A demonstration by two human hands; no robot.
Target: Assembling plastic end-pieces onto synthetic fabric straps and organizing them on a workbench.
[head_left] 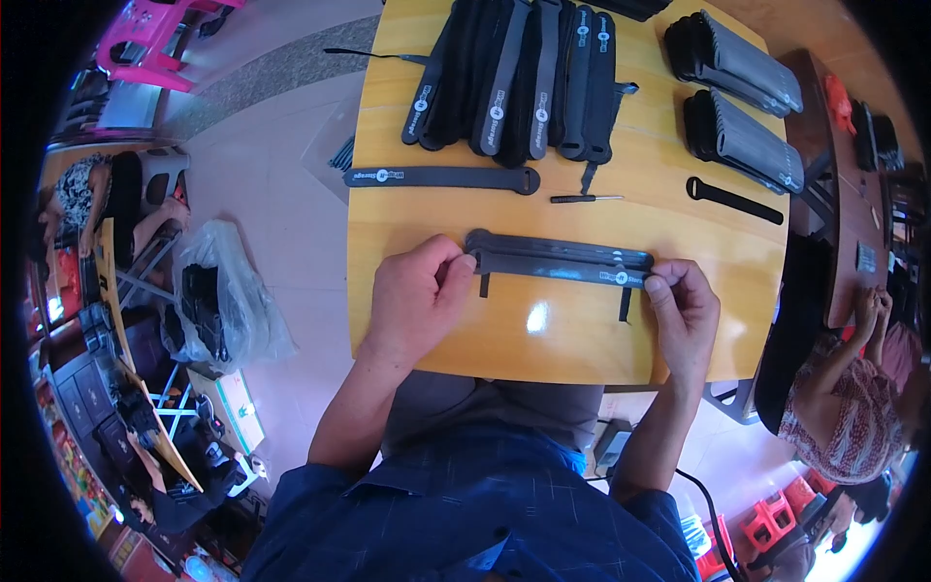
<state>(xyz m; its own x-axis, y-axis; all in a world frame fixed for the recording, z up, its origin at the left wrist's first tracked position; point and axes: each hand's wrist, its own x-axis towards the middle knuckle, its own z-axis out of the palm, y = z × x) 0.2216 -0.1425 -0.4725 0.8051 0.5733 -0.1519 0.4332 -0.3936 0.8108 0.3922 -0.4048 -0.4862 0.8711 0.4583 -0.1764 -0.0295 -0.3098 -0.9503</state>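
Between my hands lies a small layered stack of dark grey straps [558,260], stretched crosswise over the near part of the yellow table [543,339]. My left hand [419,296] is closed on the left end, thumb and forefinger pinching it. At the other end my right hand [687,308] pinches the straps between thumb and fingers. Two narrow black strips [484,285] stick out from under the stack, one near each end. Just beyond, a single long dark strap [441,177] with a slotted end lies flat. A thin screwdriver-like tool [586,199] rests to its right.
Several bundles of long dark straps [509,87] cover the table's far side. Two thick folded strap bundles [742,141] and a short black strap [734,201] lie at right. A clear bag [238,301] stands on the floor at left. Other people sit on both sides.
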